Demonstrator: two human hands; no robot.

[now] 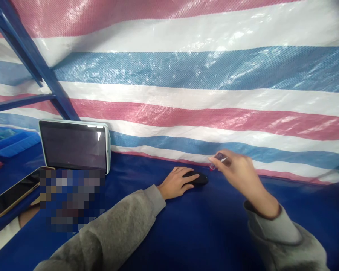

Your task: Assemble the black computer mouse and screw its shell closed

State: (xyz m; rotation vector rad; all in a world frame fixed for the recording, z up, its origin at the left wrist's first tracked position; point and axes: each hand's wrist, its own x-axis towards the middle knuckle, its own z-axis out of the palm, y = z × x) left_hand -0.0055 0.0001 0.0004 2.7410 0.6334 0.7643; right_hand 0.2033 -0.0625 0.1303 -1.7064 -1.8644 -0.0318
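On the blue tabletop, my left hand (178,183) has its fingers and thumb around the left part of a black computer mouse (201,179). The mouse lies flat, partly covered by those fingers. To the right of it, my right hand (237,168) is raised a little above the table. Its thumb and fingertips pinch a small, translucent purplish object (219,156) with a reddish lower end. The fingers hide part of this object, so its exact kind does not show. It is apart from the mouse.
A tablet (73,146) in a pale case stands at the left, with a phone (14,192) before it. Beyond lies a blue plastic tray (19,145). A striped tarp (203,71) hangs behind the table, beside a blue metal frame (42,71). One patch is pixelated.
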